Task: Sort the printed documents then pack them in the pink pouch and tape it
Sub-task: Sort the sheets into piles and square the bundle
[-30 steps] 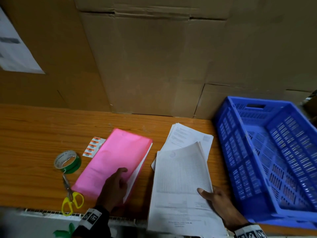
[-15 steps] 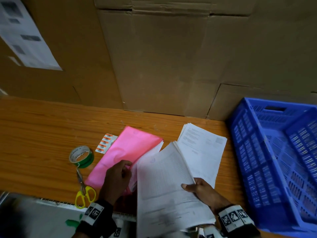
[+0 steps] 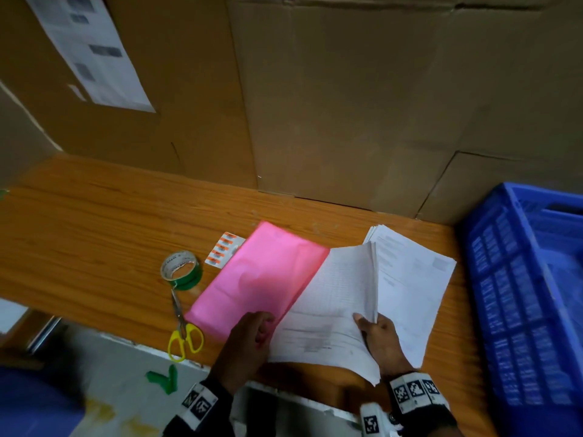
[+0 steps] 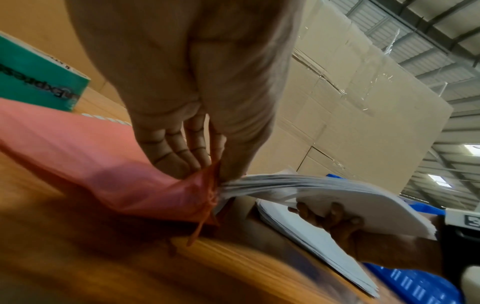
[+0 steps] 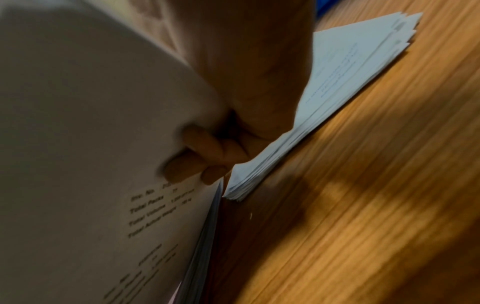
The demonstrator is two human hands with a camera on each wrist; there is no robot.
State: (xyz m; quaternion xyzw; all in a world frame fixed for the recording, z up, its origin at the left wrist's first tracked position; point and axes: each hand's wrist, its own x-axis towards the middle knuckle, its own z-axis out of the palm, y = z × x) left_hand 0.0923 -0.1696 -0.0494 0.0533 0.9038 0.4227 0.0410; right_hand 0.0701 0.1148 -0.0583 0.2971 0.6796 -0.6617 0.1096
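Note:
The pink pouch (image 3: 258, 279) lies flat on the wooden table (image 3: 94, 231), its open mouth at the near right. My left hand (image 3: 252, 332) pinches the pouch's mouth edge (image 4: 205, 185) between thumb and fingers. My right hand (image 3: 377, 334) grips a thick sheaf of printed documents (image 3: 334, 307), whose far edge sits inside the pouch mouth (image 4: 259, 183). The right wrist view shows my fingers (image 5: 192, 160) curled under the sheaf (image 5: 91, 144). A second stack of documents (image 3: 410, 279) lies on the table to the right. A green tape roll (image 3: 181, 269) stands left of the pouch.
Yellow-handled scissors (image 3: 183, 332) lie near the table's front edge, below the tape. A strip of orange labels (image 3: 224, 253) lies by the pouch's far corner. A blue plastic crate (image 3: 523, 294) stands at the right. Cardboard boxes (image 3: 347, 105) wall the back.
My right hand swung the sheaf of documents leftward from beside the pouch into its mouth. My left hand shifted from lying on the pouch to pinching its mouth edge.

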